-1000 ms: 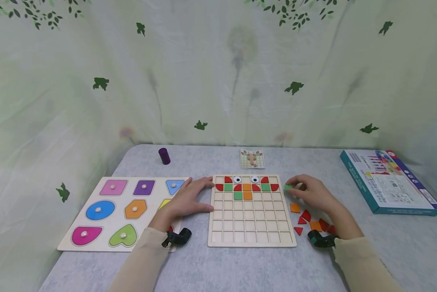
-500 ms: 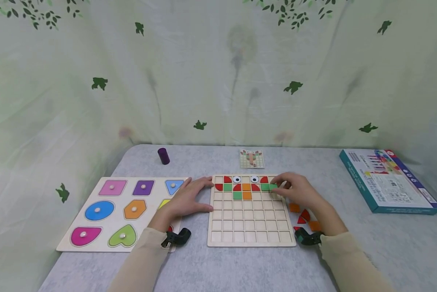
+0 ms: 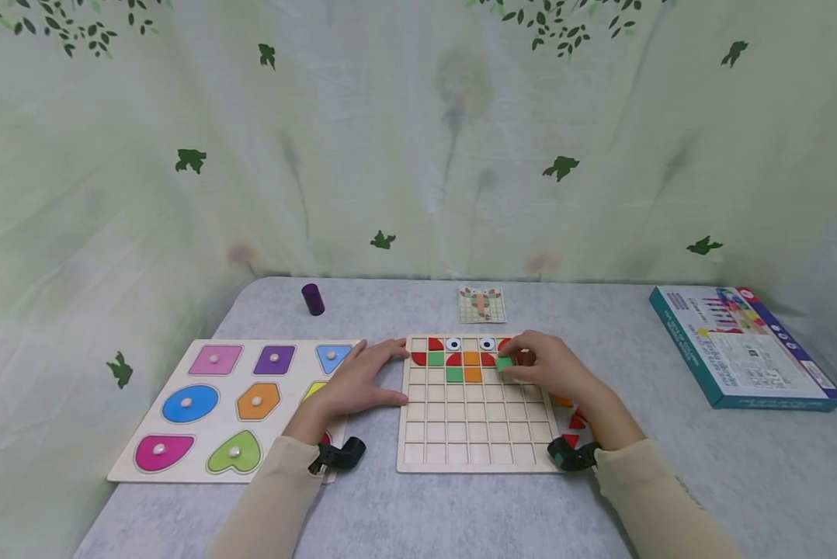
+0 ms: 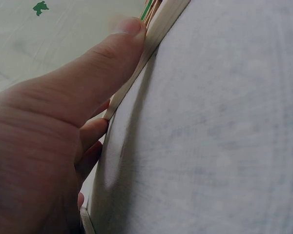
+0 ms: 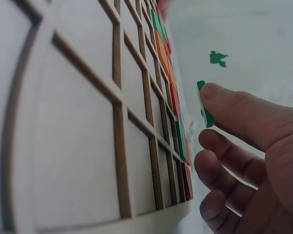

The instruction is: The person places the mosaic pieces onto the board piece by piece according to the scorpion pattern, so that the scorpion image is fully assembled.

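Observation:
A wooden grid board [image 3: 481, 432] lies at the middle of the table, its upper rows partly filled with red, green and orange tiles and two eye tiles. My right hand [image 3: 554, 368] pinches a green square tile [image 5: 206, 106] between thumb and fingers, over the board's upper right part. The right wrist view shows this tile raised off the grid, tilted on edge. My left hand [image 3: 359, 384] is spread at the board's left edge, with the thumb [image 4: 129, 29] and fingertips touching the rim.
Loose red triangles [image 3: 576, 421] and an orange tile [image 3: 562, 401] lie partly hidden by the right hand. A shape puzzle [image 3: 139, 411] sits at left, under the left forearm. Behind stand a purple cylinder [image 3: 313, 299] and a pattern card [image 3: 482, 305]; a box [image 3: 747, 349] lies at right.
My right hand has carried the green tile leftward, from beside the board to over its upper right cells. My left hand stays in place at the left edge.

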The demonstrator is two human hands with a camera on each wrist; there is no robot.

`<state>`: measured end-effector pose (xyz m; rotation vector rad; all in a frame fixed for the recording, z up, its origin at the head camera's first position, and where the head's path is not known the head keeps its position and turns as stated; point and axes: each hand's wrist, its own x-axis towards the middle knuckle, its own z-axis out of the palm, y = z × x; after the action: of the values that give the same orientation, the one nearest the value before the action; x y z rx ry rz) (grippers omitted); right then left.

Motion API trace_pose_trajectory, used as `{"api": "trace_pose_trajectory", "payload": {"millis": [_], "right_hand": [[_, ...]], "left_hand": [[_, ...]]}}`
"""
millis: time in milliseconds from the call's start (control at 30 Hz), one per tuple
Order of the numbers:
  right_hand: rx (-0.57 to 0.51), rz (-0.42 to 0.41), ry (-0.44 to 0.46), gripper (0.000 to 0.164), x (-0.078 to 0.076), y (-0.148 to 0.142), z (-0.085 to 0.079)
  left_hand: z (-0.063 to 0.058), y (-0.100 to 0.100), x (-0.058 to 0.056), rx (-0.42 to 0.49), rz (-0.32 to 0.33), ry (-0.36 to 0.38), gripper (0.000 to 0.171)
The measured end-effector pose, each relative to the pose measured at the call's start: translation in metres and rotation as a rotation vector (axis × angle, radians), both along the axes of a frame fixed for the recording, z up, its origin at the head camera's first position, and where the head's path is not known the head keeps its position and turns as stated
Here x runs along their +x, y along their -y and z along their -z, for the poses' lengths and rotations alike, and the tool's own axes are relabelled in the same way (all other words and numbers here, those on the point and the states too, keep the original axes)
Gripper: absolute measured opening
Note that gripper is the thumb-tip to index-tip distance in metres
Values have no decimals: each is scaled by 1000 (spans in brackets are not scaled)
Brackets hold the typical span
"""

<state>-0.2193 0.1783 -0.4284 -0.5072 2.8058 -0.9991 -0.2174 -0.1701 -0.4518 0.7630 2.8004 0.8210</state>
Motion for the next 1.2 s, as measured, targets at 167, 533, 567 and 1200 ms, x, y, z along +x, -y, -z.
{"api": "trace_pose_trajectory", "payload": {"millis": [167,533,567,1200], "right_hand": [[32,-10,-8,20,1,8,-1],[105,-12,8,17,5,21,2],[106,-10,10,17,6,21,2],[79,-1,40,14,7,25,5]], "left_hand": [[0,0,0,12,5,-5,73],[1,1,-1,8,1,7,74],[1,1,-1,9,1,8,74],[1,2,-1,9,-6,10,74]]}}
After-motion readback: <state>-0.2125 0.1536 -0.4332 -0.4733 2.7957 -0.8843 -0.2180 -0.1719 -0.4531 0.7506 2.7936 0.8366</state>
